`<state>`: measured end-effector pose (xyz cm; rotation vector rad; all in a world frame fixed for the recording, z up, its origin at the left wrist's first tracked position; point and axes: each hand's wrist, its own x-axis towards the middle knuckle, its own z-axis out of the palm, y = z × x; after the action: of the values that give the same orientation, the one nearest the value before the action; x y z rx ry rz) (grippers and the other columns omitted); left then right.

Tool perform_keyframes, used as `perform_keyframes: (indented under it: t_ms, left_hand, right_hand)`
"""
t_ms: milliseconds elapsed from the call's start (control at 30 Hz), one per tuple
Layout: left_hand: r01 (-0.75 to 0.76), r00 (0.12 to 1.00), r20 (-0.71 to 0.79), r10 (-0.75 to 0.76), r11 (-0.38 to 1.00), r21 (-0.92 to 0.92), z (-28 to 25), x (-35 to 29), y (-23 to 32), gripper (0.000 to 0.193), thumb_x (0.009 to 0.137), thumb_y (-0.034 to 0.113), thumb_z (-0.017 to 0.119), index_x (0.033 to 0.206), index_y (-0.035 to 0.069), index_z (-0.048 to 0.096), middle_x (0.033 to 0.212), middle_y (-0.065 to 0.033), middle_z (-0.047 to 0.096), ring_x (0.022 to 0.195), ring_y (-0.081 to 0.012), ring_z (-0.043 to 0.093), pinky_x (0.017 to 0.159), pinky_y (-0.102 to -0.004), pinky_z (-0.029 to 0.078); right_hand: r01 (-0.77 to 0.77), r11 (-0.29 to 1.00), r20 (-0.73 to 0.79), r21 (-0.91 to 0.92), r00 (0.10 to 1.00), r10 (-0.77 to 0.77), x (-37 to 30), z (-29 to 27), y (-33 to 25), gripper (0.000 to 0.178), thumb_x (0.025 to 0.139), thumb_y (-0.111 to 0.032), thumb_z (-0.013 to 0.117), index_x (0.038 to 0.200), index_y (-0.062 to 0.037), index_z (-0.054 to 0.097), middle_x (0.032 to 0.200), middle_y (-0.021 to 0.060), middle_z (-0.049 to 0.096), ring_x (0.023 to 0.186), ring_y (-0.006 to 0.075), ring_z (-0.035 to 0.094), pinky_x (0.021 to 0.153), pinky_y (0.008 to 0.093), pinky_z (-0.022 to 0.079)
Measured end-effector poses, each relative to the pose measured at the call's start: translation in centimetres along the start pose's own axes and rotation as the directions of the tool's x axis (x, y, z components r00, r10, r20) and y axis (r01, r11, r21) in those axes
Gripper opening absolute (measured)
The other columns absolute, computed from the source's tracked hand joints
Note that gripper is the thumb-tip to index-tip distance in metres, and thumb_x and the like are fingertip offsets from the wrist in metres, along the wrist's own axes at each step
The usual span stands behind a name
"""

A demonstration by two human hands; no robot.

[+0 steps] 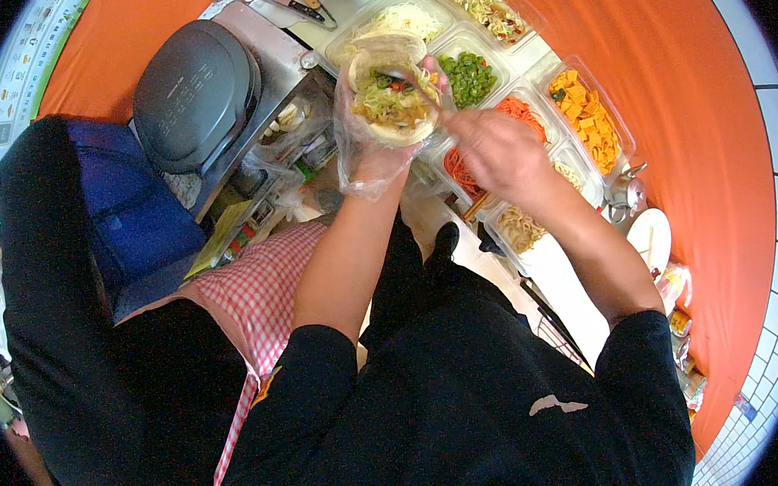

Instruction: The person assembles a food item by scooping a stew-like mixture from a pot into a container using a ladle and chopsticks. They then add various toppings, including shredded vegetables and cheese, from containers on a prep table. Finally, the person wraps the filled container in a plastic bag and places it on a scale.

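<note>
My left hand [378, 164], wrapped in a clear plastic bag, holds up a split round flatbread [402, 133] filled with shredded green and yellowish vegetables and some red bits. Over the filling reaches a thin utensil [428, 97], gripped in my right hand [499, 153]. Motion smears that hand and the utensil, whose exact kind I cannot make out. Beneath and beside my right hand are clear tubs of shredded carrot [522, 115], chopped green pepper [469, 78] and pale brown strips [519, 229]. White shreds [408, 21] fill a tub just beyond the flatbread.
Orange diced pieces [587, 121] and a chopped mix [479, 4] sit in tubs at the right and back. A dark round griddle [195, 93] with its lid down stands left. Close on my left is another person in a checked apron [267, 277]. A small metal pot [627, 191] stands right.
</note>
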<state>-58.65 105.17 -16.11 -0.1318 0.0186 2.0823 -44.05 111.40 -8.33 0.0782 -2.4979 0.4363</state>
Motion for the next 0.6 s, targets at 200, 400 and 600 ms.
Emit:
perform_keyframes:
  t_ms: [200,400,600]
  left_hand:
    - [-0.031,0.992,0.122,0.022,0.997,0.071,-1.1,0.1,0.1,0.062,0.081,0.055,0.053,0.118,0.006,0.051,0.105,-0.0183,0.058,0.095,-0.0345,0.058,0.078,-0.0483,0.048]
    - [-0.063,0.996,0.065,0.063,0.998,0.007,0.2,-1.1,1.3,0.072,0.073,0.053,0.066,0.124,0.005,0.049,0.116,-0.0209,0.053,0.108,-0.0372,0.053,0.083,-0.0508,0.046]
    - [0.030,0.987,0.162,-0.015,0.995,-0.092,-0.1,-0.8,3.7,0.078,0.071,0.049,0.069,0.131,0.006,0.044,0.135,-0.0245,0.040,0.124,-0.0444,0.038,0.098,-0.0604,0.037]
  right_hand:
    - [-0.538,0.366,0.044,0.760,0.604,0.796,1.1,-1.5,-0.1,0.021,0.091,-0.006,0.055,0.108,0.0054,0.061,0.087,0.0104,0.065,0.075,0.0153,0.064,0.067,0.0246,0.053]
    - [-0.515,0.151,0.065,0.844,0.377,0.924,-2.0,1.3,4.5,0.022,0.094,-0.011,0.050,0.104,0.0051,0.060,0.083,0.0123,0.066,0.070,0.0185,0.063,0.067,0.0295,0.052]
    - [-0.284,0.953,0.379,-0.107,0.874,0.304,-9.3,9.4,5.3,0.024,0.078,-0.008,0.060,0.101,-0.0006,0.064,0.101,0.0132,0.063,0.089,0.0269,0.060,0.079,0.0331,0.051]
